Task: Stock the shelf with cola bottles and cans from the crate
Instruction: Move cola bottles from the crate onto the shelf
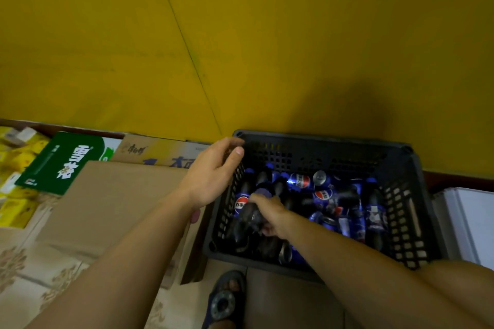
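Right hand (270,218) around crated bottle (247,215)

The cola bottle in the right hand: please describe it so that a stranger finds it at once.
Find the black crate by the yellow wall. At its left side the right hand grips a dark cola bottle lying among blue cans. It is the only bottle with fingers around it.
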